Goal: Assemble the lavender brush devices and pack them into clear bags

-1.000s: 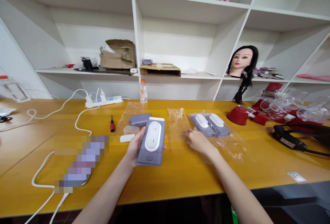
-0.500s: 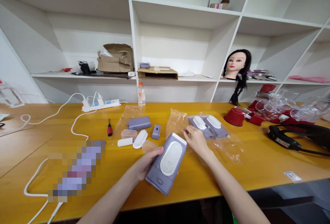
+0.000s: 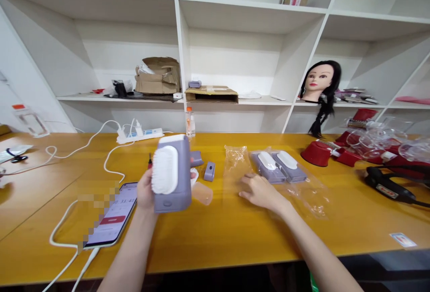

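My left hand (image 3: 146, 191) is shut on a lilac handheld device (image 3: 178, 180) with a white oval pad (image 3: 164, 169), holding it upright above the yellow table (image 3: 231, 234). My right hand (image 3: 260, 191) lies open on the tabletop, touching nothing but the table, just beside a crumpled clear plastic bag (image 3: 235, 162). Beyond that hand, two similar lilac devices (image 3: 278, 167) lie in clear wrapping. A small lilac part (image 3: 209, 171) and a translucent cap (image 3: 202, 193) sit just right of the held device. A smartphone (image 3: 110, 216) lies left of my left wrist, its screen partly blurred.
A red-handled screwdriver (image 3: 149, 161) is mostly hidden behind the held device. White cables run to a power strip (image 3: 139, 135) at the back. Red parts and clear plastic covers (image 3: 372, 139) and a black corded tool (image 3: 386, 184) lie right; white shelves stand behind.
My left hand has moved left and turned the device upright from its tilted position. My right hand has drawn back from the wrapped devices and now lies flat on the table.
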`<state>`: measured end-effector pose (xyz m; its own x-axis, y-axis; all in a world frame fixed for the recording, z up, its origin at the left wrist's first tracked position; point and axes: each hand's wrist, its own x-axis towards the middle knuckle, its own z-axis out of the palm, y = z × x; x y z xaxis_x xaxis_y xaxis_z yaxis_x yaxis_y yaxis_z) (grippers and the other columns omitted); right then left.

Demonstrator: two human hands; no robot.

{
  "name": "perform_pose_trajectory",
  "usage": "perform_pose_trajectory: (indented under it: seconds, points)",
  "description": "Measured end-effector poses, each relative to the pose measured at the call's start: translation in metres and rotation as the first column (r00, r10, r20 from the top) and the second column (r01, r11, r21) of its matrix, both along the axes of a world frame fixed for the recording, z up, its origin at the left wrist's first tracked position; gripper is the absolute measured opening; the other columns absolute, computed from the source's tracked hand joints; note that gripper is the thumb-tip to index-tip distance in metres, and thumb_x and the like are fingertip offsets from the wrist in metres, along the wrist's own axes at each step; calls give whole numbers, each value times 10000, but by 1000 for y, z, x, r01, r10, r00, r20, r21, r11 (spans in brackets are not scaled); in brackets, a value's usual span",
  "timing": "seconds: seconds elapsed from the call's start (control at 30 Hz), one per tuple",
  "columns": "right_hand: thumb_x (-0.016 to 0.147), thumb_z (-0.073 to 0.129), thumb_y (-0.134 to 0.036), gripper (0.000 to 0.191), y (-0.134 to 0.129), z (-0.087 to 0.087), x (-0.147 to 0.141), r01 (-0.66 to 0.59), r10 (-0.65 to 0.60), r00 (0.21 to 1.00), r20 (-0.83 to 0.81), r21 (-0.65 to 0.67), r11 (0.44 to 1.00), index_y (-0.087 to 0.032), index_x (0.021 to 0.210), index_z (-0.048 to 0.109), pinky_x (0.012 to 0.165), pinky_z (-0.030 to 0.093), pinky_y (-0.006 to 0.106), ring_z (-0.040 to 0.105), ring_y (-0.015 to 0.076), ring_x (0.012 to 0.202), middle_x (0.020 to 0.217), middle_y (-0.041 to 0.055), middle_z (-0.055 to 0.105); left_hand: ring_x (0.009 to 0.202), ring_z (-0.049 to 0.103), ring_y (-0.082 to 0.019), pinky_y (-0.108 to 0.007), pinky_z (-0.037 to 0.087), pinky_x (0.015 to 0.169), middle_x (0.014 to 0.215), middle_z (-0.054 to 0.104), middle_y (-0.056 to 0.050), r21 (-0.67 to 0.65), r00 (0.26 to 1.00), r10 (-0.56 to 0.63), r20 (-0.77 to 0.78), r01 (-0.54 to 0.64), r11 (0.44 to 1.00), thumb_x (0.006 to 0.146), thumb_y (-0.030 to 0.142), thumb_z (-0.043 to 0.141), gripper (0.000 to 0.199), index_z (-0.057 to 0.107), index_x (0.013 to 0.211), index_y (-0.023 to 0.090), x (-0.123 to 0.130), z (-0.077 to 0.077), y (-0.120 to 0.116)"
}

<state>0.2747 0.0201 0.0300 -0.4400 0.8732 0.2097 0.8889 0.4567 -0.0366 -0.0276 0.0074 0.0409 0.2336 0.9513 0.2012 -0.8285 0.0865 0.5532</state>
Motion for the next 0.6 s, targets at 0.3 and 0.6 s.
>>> perform_pose_trajectory:
  seconds: [0.3, 0.6]
  points:
    - [843, 498, -382, 458, -9, -19, -118, -140, 140, 986, 93, -9, 990, -160, 1238, 431, 684, 450, 339, 603, 272, 856, 1007, 148, 601, 843, 650, -330, -417, 535, 624, 1121, 635, -158, 83, 1000, -18, -18, 19, 996, 788, 442, 428, 554, 498, 1265, 168, -8, -10, 6]
    - [867, 439, -348, 372, 11, 39, -63, -5, 83, 607, -790, 101, 995, -207, 1195, 544, 693, 489, 328, 619, 183, 754, 978, 61, 669, 811, 648, -257, -324, 469, 697, 955, 687, -93, -152, 861, -334, -383, 298, 942, 725, 318, 621, 520, 528, 1215, 171, 16, -20, -2]
